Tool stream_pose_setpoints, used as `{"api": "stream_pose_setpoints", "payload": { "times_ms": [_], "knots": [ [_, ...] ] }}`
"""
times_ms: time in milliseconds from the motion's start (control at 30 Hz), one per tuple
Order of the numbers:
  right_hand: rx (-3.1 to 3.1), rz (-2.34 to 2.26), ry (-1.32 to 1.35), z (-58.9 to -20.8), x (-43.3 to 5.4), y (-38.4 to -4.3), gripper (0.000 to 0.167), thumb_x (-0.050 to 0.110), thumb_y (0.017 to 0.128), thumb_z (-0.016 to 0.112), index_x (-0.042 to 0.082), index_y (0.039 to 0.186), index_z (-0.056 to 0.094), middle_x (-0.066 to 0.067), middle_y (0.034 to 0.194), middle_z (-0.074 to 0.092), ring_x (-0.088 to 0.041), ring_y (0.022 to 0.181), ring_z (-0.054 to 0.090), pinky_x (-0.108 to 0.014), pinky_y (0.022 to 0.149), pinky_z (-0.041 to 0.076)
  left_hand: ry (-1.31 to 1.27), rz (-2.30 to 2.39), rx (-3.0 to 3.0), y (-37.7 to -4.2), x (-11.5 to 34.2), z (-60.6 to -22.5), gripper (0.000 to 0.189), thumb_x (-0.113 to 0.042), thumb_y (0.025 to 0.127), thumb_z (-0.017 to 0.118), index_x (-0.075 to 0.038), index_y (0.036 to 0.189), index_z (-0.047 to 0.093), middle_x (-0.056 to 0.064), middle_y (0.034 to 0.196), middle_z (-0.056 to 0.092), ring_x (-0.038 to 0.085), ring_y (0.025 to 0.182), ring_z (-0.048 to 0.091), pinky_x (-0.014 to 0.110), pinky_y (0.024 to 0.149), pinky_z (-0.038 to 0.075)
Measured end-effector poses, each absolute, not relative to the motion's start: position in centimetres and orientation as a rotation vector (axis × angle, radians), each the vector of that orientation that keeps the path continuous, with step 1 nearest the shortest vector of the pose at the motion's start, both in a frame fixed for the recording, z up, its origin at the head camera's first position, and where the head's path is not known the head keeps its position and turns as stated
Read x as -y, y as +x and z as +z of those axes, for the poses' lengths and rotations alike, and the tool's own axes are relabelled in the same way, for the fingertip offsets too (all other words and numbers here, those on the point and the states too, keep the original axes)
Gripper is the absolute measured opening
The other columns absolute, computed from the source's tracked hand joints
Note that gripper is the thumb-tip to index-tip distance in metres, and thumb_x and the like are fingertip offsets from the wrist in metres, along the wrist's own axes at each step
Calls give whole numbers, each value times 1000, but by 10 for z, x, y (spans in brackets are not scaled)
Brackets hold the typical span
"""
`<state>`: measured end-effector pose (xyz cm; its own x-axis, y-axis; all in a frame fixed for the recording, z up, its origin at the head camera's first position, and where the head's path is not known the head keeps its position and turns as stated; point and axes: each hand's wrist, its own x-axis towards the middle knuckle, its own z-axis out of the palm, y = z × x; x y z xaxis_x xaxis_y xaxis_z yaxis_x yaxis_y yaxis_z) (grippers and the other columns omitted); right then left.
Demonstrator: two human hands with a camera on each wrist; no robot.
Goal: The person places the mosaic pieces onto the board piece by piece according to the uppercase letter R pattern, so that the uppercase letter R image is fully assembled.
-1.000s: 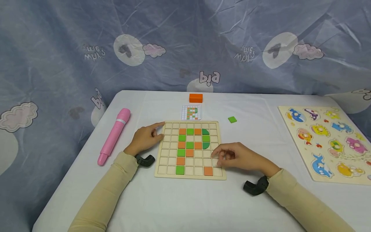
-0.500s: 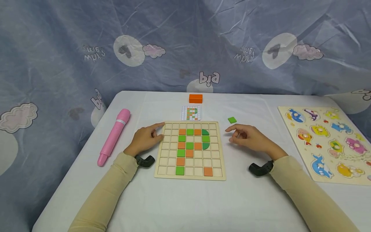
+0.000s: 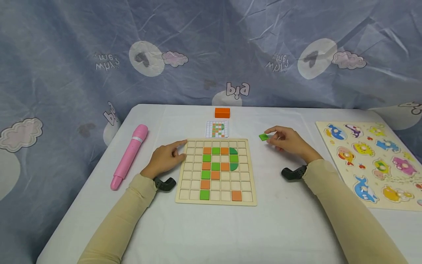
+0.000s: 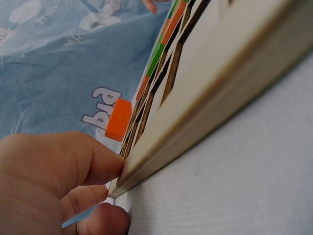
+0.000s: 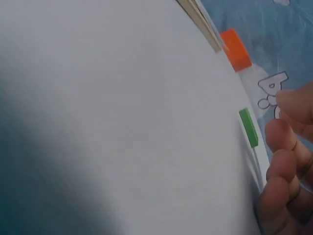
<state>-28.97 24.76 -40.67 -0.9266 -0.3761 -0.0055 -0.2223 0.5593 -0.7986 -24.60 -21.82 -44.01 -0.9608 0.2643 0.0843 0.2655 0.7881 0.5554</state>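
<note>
A wooden grid board (image 3: 215, 203) lies flat with orange and green square tiles and two rounded dark green tiles in its cells. At the board's left edge rests my left hand (image 3: 165, 157), its index finger by the far corner and its thumb lower along the side. In the left wrist view, the fingertips (image 4: 110, 164) touch the wooden rim. To the right of the board, my right hand (image 3: 287, 141) reaches over a loose green square tile (image 3: 263, 137), thumb and index fingertips right at its near side. The right wrist view shows that green tile (image 5: 249, 128) just beyond the fingertips (image 5: 279, 134).
Behind the board lie a small pattern card (image 3: 217, 129) and an orange block (image 3: 222, 113). A pink microphone-like stick (image 3: 130, 156) lies at the left. An animal peg puzzle (image 3: 372, 165) covers the right side. A patterned cloth (image 3: 211, 47) hangs behind the table.
My right hand has moved from the board's right edge, away and to the right, to the loose green tile. My left hand and the board have stayed in place.
</note>
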Motion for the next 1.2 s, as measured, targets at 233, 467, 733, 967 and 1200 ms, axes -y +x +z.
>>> {"api": "stream_pose_setpoints", "payload": {
  "times_ms": [233, 467, 733, 967, 1200],
  "knots": [
    [-2587, -1266, -372, -408, -252, -306, 43, 8, 105, 68, -5, 145, 60, -15, 101, 67, -14, 67, 58, -29, 61, 53, -436, -924, 2965, -246, 217, -440, 59, -27, 98, 70, -11, 154, 62, -4, 72, 59, 14, 63, 51, 33, 61, 36],
    [-2567, -1240, -347, -408, -254, -315, 43, 7, 104, 69, -6, 144, 61, -9, 92, 64, -12, 63, 56, -27, 56, 51, -426, -916, 2971, -246, 217, -439, 59, -28, 98, 71, -11, 154, 62, -3, 72, 60, 14, 65, 52, 33, 62, 37],
    [-2593, -1143, -345, -408, -252, -320, 40, 10, 103, 71, -2, 141, 66, -5, 85, 58, -13, 58, 53, -29, 55, 48, -422, -914, 2963, -246, 217, -440, 58, -27, 98, 72, -11, 153, 63, -3, 72, 59, 14, 64, 52, 33, 62, 37],
    [-2603, -1122, -340, -406, -250, -318, 36, 8, 102, 71, -2, 136, 67, -5, 83, 59, -13, 56, 52, -29, 54, 47, -423, -922, 2962, -245, 217, -440, 58, -28, 98, 72, -12, 153, 63, -3, 72, 59, 14, 64, 51, 33, 61, 36],
    [-2613, -1109, -322, -404, -247, -313, 33, 11, 101, 76, -4, 129, 67, -4, 87, 60, -13, 61, 53, -28, 55, 46, -420, -924, 2963, -246, 217, -440, 58, -27, 98, 72, -12, 153, 63, -4, 72, 60, 14, 64, 52, 33, 61, 36]
  ]
}}
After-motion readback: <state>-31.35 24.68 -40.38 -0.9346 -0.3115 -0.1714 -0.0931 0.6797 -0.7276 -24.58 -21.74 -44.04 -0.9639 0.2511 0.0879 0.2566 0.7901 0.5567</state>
